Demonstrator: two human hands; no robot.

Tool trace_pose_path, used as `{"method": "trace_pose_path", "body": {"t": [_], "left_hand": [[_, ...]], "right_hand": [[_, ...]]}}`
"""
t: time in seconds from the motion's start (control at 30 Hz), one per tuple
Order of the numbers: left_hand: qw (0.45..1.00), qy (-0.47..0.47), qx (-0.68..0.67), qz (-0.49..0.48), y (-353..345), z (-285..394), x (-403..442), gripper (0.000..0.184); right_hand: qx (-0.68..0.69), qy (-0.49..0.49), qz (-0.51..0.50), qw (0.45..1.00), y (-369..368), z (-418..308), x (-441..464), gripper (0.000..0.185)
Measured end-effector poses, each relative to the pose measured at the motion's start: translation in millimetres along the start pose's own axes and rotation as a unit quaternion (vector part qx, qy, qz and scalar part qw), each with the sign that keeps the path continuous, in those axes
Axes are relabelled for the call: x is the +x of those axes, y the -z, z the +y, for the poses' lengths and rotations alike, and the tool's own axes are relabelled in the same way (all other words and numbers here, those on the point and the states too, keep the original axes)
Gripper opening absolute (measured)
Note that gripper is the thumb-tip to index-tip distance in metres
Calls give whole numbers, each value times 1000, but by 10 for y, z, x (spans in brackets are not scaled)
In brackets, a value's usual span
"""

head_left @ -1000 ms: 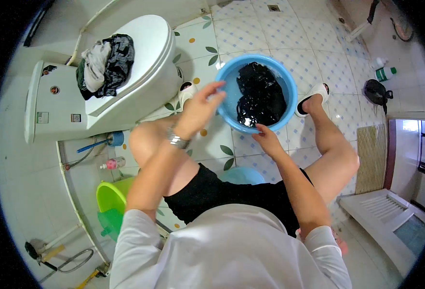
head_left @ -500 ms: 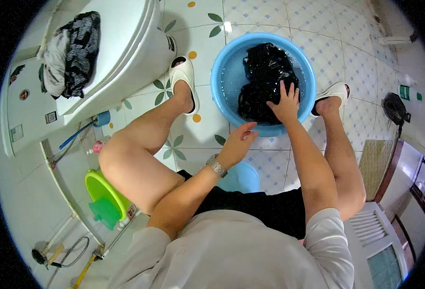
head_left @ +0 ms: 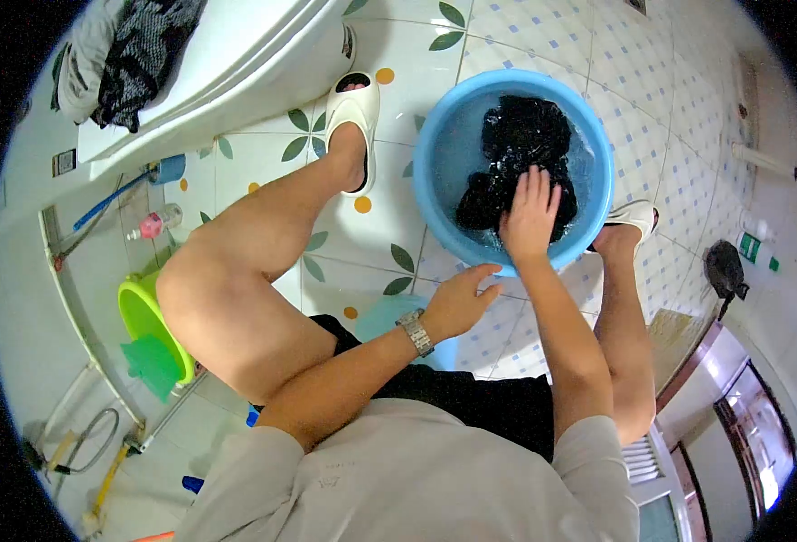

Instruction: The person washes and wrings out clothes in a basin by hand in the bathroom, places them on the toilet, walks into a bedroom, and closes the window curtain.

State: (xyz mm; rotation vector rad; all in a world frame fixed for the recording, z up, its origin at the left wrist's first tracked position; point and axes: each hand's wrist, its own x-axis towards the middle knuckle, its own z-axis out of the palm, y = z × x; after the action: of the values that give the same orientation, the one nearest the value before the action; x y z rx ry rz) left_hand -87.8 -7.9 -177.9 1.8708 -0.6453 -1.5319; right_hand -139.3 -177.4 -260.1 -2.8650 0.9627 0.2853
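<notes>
A round blue basin (head_left: 426,144) on the tiled floor holds water and a heap of wet black cloth (head_left: 527,135). My right hand (head_left: 530,217) lies flat on the lower part of the cloth, its fingers stretched out. Just outside the near rim is my left hand (head_left: 460,298), with a metal watch on the wrist. Its fingers are apart, the fingertips close to the rim, and nothing is in it. Part of a second, pale blue basin (head_left: 389,318) shows beneath my left forearm.
Grey and black clothes (head_left: 136,68) lie on the white toilet (head_left: 227,81) at upper left. A green tub (head_left: 141,303), a pink bottle (head_left: 156,222) and a blue brush (head_left: 168,169) stand left of my leg. A black bag (head_left: 726,269) is at right.
My right hand has come down onto the black cloth, and my left hand has moved from the basin's left side to its near rim. The view has shifted, and the cloth has changed shape.
</notes>
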Motion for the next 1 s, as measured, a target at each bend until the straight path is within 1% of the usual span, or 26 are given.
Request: {"method": "trace_pose_path", "body": {"t": [0.07, 0.13, 0.17, 0.2, 0.27, 0.3, 0.33, 0.37, 0.4, 0.43, 0.47, 0.5, 0.53, 0.57, 0.6, 0.67, 0.73, 0.77, 0.8, 0.87, 0.93, 1.0], "left_hand": [[1000, 7, -2, -1, 44, 47, -35, 42], [1000, 12, 3, -8, 55, 35, -49, 42], [1000, -19, 2, 14, 29, -7, -39, 42], [998, -50, 2, 36, 5, -41, -29, 42], [998, -47, -12, 34, -19, -68, -12, 43], [998, -38, -27, 31, -19, -66, -8, 43], [998, -41, -27, 31, -10, -64, 3, 43], [999, -24, -24, 21, 3, -53, 10, 43], [1000, -9, -21, 10, 4, -34, 8, 43], [1000, -14, -24, 10, -7, -37, 24, 43], [1000, -12, -14, 10, -28, -61, 57, 43], [1000, -11, -5, 11, -48, -81, 84, 42], [1000, -19, -8, 16, -67, -101, 105, 42], [999, -29, -17, 14, -91, -114, 105, 42], [999, -39, -27, 12, -124, -138, 92, 42], [998, -56, -37, 18, -204, -167, 117, 42], [996, -71, -46, 23, -265, -174, 122, 43], [996, -66, -62, 18, -277, -167, 128, 43], [995, -60, -77, 11, -300, -173, 120, 43], [993, -79, -80, 29, -345, -181, 140, 43], [991, -95, -81, 45, -306, -118, 136, 44], [985, -128, -80, 85, -202, 12, 60, 59]], "right_hand": [[7, 89, 3, 996, -155, -158, -72, 70], [35, 157, -47, 986, -397, -299, -82, 65], [5, 162, -72, 984, -407, -296, -25, 60], [3, 159, -70, 985, -415, -272, 48, 60], [30, 27, -172, 984, -430, -207, 252, 51], [28, 27, -170, 985, -436, -172, 353, 51], [126, -70, -188, 972, -433, -139, 460, 50], [220, -164, -203, 940, -415, -110, 541, 49], [310, -256, -212, 891, -380, -80, 562, 48], [305, -256, -208, 893, -333, -58, 527, 48], [408, -317, -137, 845, -266, -51, 459, 47], [503, -367, -62, 780, -190, -52, 381, 47], [590, -406, 14, 698, -108, -56, 329, 47], [582, -398, 68, 705, -147, 17, 253, 41], [620, -320, 59, 714, 121, 81, 130, 37], [642, -317, 61, 696, 493, 153, -17, 33], [650, -230, 102, 717, 883, 217, -142, 32], [659, -235, 148, 699, 1018, 219, -186, 30], [692, -226, 138, 672, 1409, 112, -236, 28], [705, -214, 160, 657, 1638, 233, -315, 26], [746, -188, 180, 613, 1868, 271, -411, 24], [773, -195, 189, 574, 2159, 157, -512, 22]]}}
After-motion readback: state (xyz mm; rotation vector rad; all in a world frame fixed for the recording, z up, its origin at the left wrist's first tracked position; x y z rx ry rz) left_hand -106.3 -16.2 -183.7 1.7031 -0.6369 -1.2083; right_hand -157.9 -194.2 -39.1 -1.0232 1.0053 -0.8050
